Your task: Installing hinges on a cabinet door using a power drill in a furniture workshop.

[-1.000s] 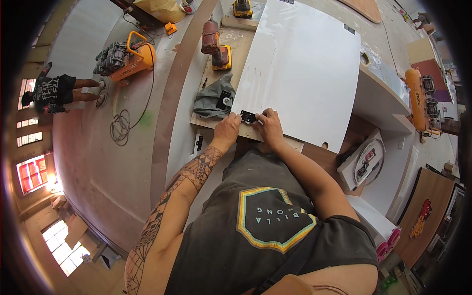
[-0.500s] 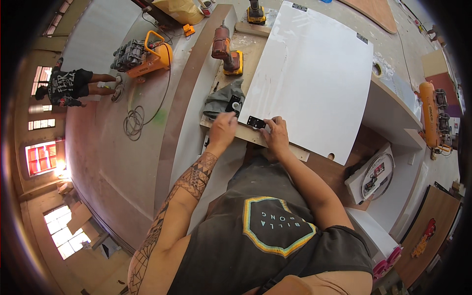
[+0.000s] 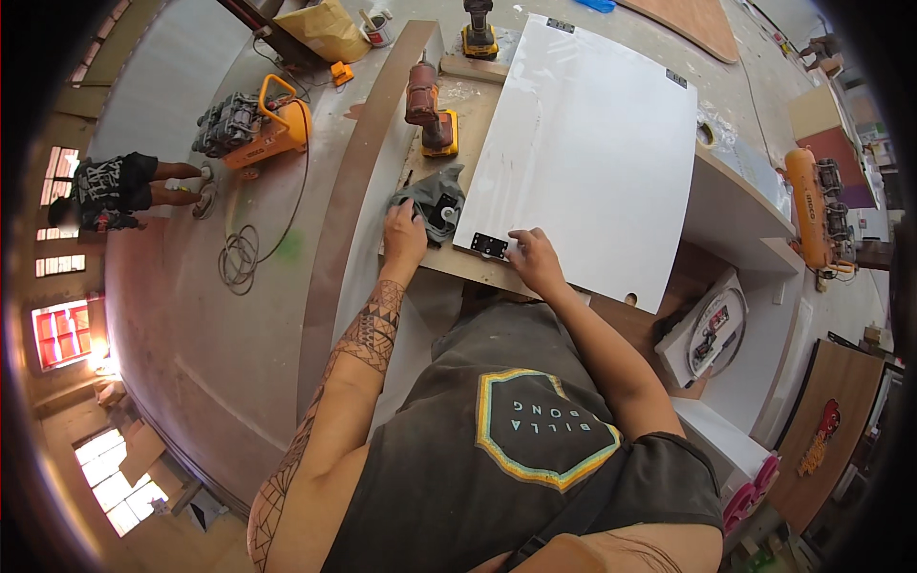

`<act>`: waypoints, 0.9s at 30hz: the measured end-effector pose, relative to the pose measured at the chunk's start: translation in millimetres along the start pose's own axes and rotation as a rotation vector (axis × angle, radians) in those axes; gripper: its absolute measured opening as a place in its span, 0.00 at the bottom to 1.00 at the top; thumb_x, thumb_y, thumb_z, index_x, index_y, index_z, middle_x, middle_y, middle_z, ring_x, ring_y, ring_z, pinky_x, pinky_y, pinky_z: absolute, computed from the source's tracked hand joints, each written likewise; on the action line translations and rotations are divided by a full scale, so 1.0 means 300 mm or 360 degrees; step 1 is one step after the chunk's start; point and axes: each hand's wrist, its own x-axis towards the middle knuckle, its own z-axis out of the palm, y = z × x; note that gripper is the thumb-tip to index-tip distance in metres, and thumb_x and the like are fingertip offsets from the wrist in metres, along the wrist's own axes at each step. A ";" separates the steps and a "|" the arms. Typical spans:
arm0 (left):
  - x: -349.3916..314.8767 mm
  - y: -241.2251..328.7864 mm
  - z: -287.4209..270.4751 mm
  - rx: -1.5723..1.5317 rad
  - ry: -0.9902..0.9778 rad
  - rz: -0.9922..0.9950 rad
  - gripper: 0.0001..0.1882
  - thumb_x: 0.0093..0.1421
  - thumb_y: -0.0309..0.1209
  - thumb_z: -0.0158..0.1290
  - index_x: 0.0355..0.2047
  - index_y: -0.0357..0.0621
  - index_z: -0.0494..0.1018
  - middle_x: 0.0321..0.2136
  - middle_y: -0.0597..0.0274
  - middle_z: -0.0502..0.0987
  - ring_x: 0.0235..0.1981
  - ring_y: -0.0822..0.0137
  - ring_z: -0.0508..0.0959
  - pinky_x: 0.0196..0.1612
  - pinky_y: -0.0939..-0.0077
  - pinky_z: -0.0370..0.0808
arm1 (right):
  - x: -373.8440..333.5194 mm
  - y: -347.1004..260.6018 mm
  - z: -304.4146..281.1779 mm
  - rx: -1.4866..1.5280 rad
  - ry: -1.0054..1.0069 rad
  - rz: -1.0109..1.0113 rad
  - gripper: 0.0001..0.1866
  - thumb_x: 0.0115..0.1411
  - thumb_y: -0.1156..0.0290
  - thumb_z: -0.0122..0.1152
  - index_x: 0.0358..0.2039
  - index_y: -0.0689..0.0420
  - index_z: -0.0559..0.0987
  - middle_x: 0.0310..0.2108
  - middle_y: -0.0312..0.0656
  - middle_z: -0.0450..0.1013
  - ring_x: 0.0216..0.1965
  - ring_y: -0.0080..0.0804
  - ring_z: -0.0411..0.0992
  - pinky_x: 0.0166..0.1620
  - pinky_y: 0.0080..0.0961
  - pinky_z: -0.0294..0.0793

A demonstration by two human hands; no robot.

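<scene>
My left hand (image 3: 405,236) is at the near-left side of a crumpled grey cloth or pouch (image 3: 443,181). Its fingers are curled together against the fabric, and whatever they pinch is hidden. On the cloth lies a black hinge with a pale round part (image 3: 445,212). My right hand (image 3: 535,262) rests at the near edge of a white panel (image 3: 592,153), index finger and thumb apart and nothing visible between them. Just left of its fingertips, a black perforated hinge plate (image 3: 490,245) lies on the panel's near-left corner.
A red-brown and yellow power driver (image 3: 435,110) stands beyond the cloth, with another drill (image 3: 479,38) behind it. Two more black hinges (image 3: 676,78) sit along the panel's far edge. An orange compressor (image 3: 272,129) with a coiled hose and a person (image 3: 119,191) are on the left.
My left hand has moved left, from beside the hinge plate to the grey cloth's near-left side. My right fingers have come slightly away from the plate, which stays on the panel.
</scene>
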 end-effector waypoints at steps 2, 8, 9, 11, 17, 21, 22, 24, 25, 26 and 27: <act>0.028 -0.005 0.038 -0.0342 0.0008 -0.0077 0.22 0.64 0.25 0.56 0.58 0.32 0.73 0.47 0.40 0.80 0.50 0.43 0.80 0.55 0.54 0.77 | -0.016 -0.030 0.011 -0.0135 -0.0014 -0.0109 0.20 0.59 0.68 0.73 0.52 0.57 0.83 0.45 0.51 0.74 0.49 0.51 0.74 0.53 0.42 0.77; 0.042 -0.038 0.068 -0.0302 -0.0011 -0.0237 0.24 0.62 0.24 0.59 0.58 0.36 0.68 0.47 0.41 0.79 0.50 0.40 0.80 0.56 0.52 0.78 | -0.012 -0.098 0.058 -0.0513 -0.0109 -0.0338 0.24 0.56 0.69 0.74 0.54 0.55 0.82 0.49 0.49 0.73 0.52 0.49 0.72 0.55 0.41 0.75; 0.033 -0.025 0.057 -0.0038 0.0029 -0.0163 0.24 0.62 0.25 0.60 0.57 0.38 0.66 0.45 0.42 0.79 0.48 0.41 0.81 0.56 0.51 0.78 | -0.010 -0.109 0.057 -0.0608 -0.0097 -0.0363 0.25 0.55 0.68 0.75 0.54 0.54 0.81 0.48 0.48 0.73 0.51 0.49 0.73 0.55 0.41 0.75; 0.006 -0.002 0.030 -0.0029 -0.0053 -0.0247 0.23 0.63 0.25 0.59 0.57 0.40 0.65 0.44 0.42 0.80 0.48 0.41 0.81 0.55 0.51 0.78 | -0.004 -0.125 0.068 -0.0642 -0.0056 -0.0342 0.25 0.54 0.67 0.75 0.53 0.54 0.81 0.48 0.47 0.73 0.50 0.48 0.73 0.54 0.41 0.75; -0.020 -0.047 0.016 -0.0197 -0.0098 -0.0472 0.23 0.64 0.27 0.59 0.57 0.41 0.64 0.45 0.43 0.80 0.45 0.43 0.83 0.52 0.53 0.78 | 0.014 -0.083 0.126 -0.0638 0.0070 -0.0377 0.26 0.53 0.64 0.76 0.52 0.55 0.81 0.45 0.45 0.73 0.48 0.45 0.73 0.51 0.40 0.76; -0.016 -0.063 0.017 -0.0566 -0.0062 -0.0492 0.23 0.65 0.29 0.59 0.57 0.43 0.64 0.50 0.41 0.81 0.50 0.40 0.82 0.55 0.50 0.76 | 0.019 -0.058 0.135 -0.0639 0.0077 -0.0406 0.27 0.54 0.64 0.75 0.54 0.56 0.81 0.43 0.45 0.73 0.47 0.45 0.74 0.50 0.39 0.77; -0.009 -0.033 -0.002 -0.0572 -0.0054 -0.0481 0.23 0.65 0.29 0.59 0.57 0.43 0.64 0.50 0.41 0.81 0.50 0.40 0.82 0.55 0.50 0.76 | 0.018 -0.055 0.128 -0.0644 0.0089 -0.0413 0.27 0.54 0.64 0.75 0.54 0.56 0.81 0.43 0.45 0.73 0.47 0.45 0.74 0.50 0.39 0.77; 0.000 0.016 -0.032 -0.0404 0.0020 -0.0339 0.29 0.64 0.30 0.60 0.63 0.48 0.62 0.52 0.43 0.81 0.51 0.40 0.82 0.56 0.50 0.76 | 0.017 -0.063 0.119 -0.0660 0.0070 -0.0392 0.28 0.55 0.64 0.75 0.55 0.56 0.80 0.44 0.47 0.73 0.47 0.47 0.74 0.51 0.40 0.76; 0.003 0.017 -0.034 -0.0401 0.0030 -0.0344 0.29 0.64 0.30 0.60 0.63 0.48 0.62 0.52 0.43 0.81 0.51 0.40 0.82 0.56 0.50 0.76 | 0.015 -0.074 0.114 -0.0658 0.0067 -0.0403 0.28 0.55 0.64 0.75 0.55 0.56 0.80 0.44 0.47 0.73 0.47 0.47 0.74 0.51 0.40 0.76; 0.010 0.023 -0.041 -0.0415 0.0045 -0.0384 0.32 0.64 0.31 0.60 0.66 0.51 0.60 0.53 0.42 0.81 0.52 0.40 0.82 0.56 0.50 0.76 | 0.012 -0.085 0.106 -0.0606 0.0028 -0.0366 0.28 0.55 0.64 0.75 0.56 0.56 0.79 0.45 0.48 0.72 0.48 0.47 0.73 0.52 0.41 0.76; 0.015 0.022 -0.039 -0.0431 0.0062 -0.0425 0.36 0.64 0.31 0.61 0.69 0.53 0.58 0.54 0.42 0.81 0.52 0.40 0.82 0.56 0.50 0.76 | 0.010 -0.096 0.098 -0.0556 -0.0011 -0.0329 0.28 0.56 0.65 0.74 0.57 0.55 0.78 0.45 0.49 0.71 0.49 0.48 0.72 0.52 0.42 0.75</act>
